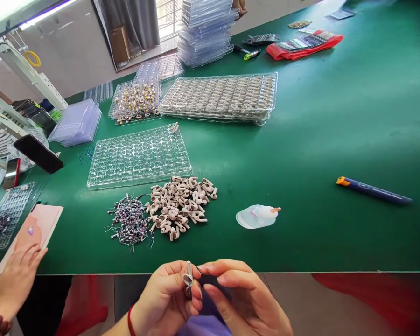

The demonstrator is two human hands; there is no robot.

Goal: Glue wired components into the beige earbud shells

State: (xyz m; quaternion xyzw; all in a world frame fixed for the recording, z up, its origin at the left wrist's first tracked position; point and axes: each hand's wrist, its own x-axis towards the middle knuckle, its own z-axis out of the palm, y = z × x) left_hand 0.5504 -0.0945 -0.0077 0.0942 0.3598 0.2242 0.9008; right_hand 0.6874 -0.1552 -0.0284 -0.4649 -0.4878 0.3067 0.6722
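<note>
My left hand (171,291) pinches a small beige earbud shell (188,279), its hollow side facing me, just off the table's front edge. Close beside it is my right hand (247,291), fingers bent together at the shell; a thin dark sliver shows at its fingertips, too small to name. Beyond my hands lies a loose pile of beige earbud shells (178,205). Touching that pile on the left is a heap of tiny wired electronic parts (130,219). A small translucent squeeze bottle (257,216) with an orange-brown tip rests on its side to the right.
A clear pocketed tray (140,158) holds a few shells at its far corner. Filled trays (220,95) are stacked behind it. A blue pen-like tool (373,190) lies right. At left, another person's hand (17,275) rests on a pink notebook (49,219), below a phone (38,153).
</note>
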